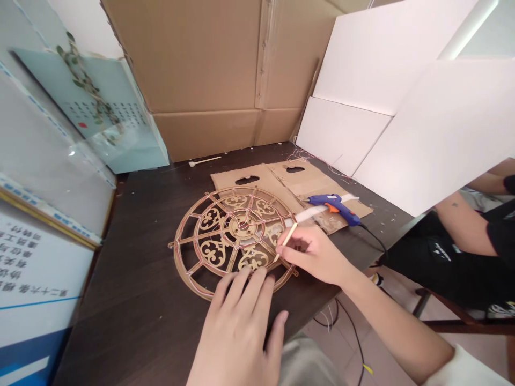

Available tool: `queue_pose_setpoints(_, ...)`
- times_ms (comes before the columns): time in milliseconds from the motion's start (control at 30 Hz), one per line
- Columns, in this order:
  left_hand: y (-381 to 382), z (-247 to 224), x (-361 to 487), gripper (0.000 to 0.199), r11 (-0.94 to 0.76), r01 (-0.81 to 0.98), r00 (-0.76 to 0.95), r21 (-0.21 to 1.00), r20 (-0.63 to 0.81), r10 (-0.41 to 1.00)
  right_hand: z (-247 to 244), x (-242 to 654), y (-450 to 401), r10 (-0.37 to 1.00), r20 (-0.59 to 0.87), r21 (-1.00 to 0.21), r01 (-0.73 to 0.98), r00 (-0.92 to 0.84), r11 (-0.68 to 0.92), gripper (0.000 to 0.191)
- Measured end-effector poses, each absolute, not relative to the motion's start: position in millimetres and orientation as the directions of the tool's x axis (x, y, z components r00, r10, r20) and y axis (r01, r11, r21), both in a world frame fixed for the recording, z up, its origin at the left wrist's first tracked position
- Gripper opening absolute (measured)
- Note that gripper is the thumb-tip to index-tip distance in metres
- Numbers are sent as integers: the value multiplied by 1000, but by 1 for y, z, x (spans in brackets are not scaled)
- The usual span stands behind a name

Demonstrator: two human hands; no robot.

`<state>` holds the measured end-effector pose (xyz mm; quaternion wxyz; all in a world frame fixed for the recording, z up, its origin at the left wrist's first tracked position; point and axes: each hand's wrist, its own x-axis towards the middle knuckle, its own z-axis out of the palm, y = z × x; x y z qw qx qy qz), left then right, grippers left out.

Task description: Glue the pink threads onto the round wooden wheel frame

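A round openwork wooden frame (197, 238) with scroll-shaped inserts and thin reddish wire along its rings lies on the dark table. My left hand (241, 321) rests palm down over its near edge, fingers spread a little. At the right side of the frame, my right hand (311, 252) pinches a thin pale wooden stick (288, 236), held slanted with its lower tip at the frame's rings. Whether that tip touches the wire is too small to tell.
Flat cardboard (257, 182) lies behind the frame, with a blue glue gun (336, 208) on it. Another stick (206, 160) is at the table's back. Cardboard and white panels stand behind. Another person's arm (462, 220) shows at right.
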<state>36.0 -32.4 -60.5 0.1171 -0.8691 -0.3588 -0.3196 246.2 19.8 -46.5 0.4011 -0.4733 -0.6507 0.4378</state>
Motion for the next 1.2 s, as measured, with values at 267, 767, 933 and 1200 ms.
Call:
queue_pose_setpoints(267,-32,-60,36,26,-710,701,526,62,627,574,-45,246,18,968,94,-949,273,-234,158,14)
queue_pose_setpoints(767,-33,-58,36,23,-714,698,533,54,627,568,-45,247,18,958,143,-919,326,-249,222,16)
queue_pose_setpoints(933,-33,-57,35,24,-712,701,542,50,613,576,-44,247,18,956,135,-917,332,-259,220,16)
queue_pose_setpoints(1200,-33,-59,36,23,-709,703,536,48,620,573,-42,247,17,948,149,-913,328,-281,241,15)
